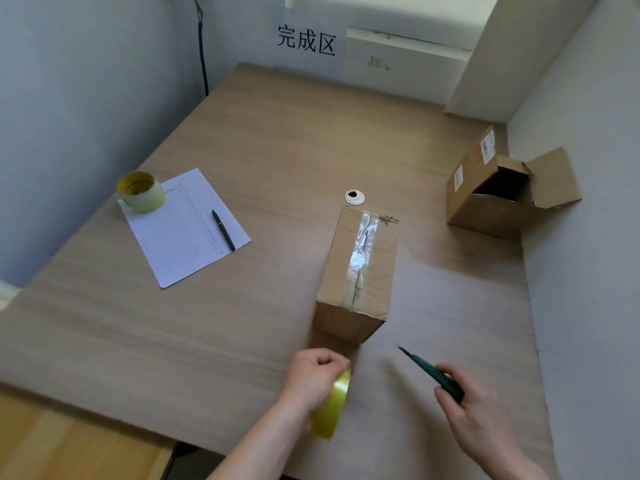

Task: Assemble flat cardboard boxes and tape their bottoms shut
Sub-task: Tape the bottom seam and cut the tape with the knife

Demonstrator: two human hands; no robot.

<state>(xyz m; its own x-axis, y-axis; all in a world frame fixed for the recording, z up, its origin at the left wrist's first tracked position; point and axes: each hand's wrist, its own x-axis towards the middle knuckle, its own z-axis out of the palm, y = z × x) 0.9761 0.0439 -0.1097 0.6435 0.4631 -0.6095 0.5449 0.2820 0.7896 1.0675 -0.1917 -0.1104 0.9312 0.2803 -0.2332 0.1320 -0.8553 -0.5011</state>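
Head view: left hand (313, 370) grips tape roll (330, 405), right hand (474, 407) cutter (431, 370).

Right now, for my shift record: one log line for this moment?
box: seam taped | left hand: grips tape roll | right hand: grips green cutter | second box: open

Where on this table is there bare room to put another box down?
Bare table stretches from the paper sheet to the back wall. It is crowded by the taped box, both hands, left hand, right hand, and the open box in the right corner.
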